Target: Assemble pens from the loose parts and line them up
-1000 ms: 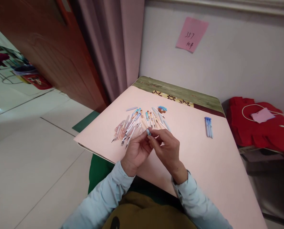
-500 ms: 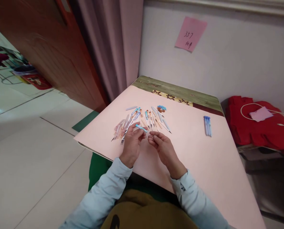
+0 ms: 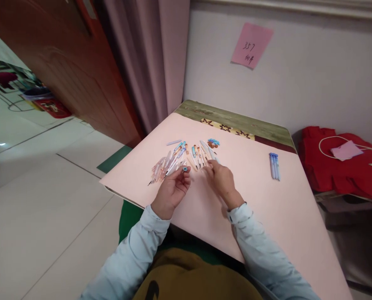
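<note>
The left hand [image 3: 172, 194] and right hand [image 3: 221, 179] have parted since the earlier frame: the left has a blue tube [image 3: 185, 169] pinched in its grip above the bench [image 3: 260, 216], while the right is at the pale sticks [image 3: 200, 158], but I cannot tell its grip's state. Farther right lie 3 blue pens [image 3: 274, 167].

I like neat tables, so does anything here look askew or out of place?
One lavender pen part lies by itself just beyond the jumbled heap of pen parts. The heap looks untidy too, its pieces crossing at angles, unlike the three aligned blue-topped pens.
</note>
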`<state>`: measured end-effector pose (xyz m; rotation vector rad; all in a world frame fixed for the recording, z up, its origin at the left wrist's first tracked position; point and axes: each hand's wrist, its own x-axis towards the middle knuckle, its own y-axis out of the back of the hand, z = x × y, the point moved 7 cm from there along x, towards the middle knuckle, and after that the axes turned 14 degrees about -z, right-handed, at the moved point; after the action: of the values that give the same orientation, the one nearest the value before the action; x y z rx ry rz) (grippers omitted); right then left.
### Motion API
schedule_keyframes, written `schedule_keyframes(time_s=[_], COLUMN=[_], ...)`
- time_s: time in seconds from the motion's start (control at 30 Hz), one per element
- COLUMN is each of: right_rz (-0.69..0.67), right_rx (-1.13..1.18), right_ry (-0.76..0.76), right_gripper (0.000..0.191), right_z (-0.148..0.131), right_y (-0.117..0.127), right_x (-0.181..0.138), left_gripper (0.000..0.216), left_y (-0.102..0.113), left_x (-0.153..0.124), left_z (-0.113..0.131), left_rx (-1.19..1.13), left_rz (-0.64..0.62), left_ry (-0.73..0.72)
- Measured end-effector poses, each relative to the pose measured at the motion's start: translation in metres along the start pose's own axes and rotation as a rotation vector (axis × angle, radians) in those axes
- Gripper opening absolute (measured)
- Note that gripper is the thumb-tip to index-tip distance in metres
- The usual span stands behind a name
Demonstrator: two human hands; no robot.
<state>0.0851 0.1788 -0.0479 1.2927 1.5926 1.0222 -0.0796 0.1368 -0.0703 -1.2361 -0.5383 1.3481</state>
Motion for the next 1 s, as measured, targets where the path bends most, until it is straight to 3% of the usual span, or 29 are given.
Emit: schedule_keyframes(time_s=[0.1,0.2,0.43,0.57,0.73,0.83,1.0], right_rz=[0.056,0.008,-0.028,0.022,0.152,0.213,0.323], right_rx=[0.064,0.051,0.0,0.104,0.434,0.503,0.505], right_ry=[-0.049,-0.131,-0.177,-0.212,0.071,0.233,0.288], right_gripper=[0.025,0.027,0.017,0.016,0.015,0.01,0.008], right_z=[0.019,0.032,0.027,0.032,0.008,-0.014,-0.021], right_y=[0.01,0.008,-0.009,-0.002,0.026,0.038,0.038], right_x=[-0.016,-0.037,-0.049,-0.048,-0.054,-0.059,-0.064], left_gripper=[0.01,0.008,0.007,0.006,0.003,0.004,0.005], left_y=[0.0,-0.004,-0.013,-0.012,-0.007,-0.004,-0.006], left_x=[-0.001,0.0,0.004,0.005,0.01,0.011,0.008], left_z=[0.001,0.003,0.003,0.003,0.002,0.001,0.001], left_rx=[-0.003,0.021,0.091,0.096,0.095,0.1,0.128], left_rz=[-0.005,-0.032,-0.068,-0.067,-0.027,0.019,0.039], left_ry=[0.009,-0.006,-0.041,-0.052,-0.081,-0.119,-0.167])
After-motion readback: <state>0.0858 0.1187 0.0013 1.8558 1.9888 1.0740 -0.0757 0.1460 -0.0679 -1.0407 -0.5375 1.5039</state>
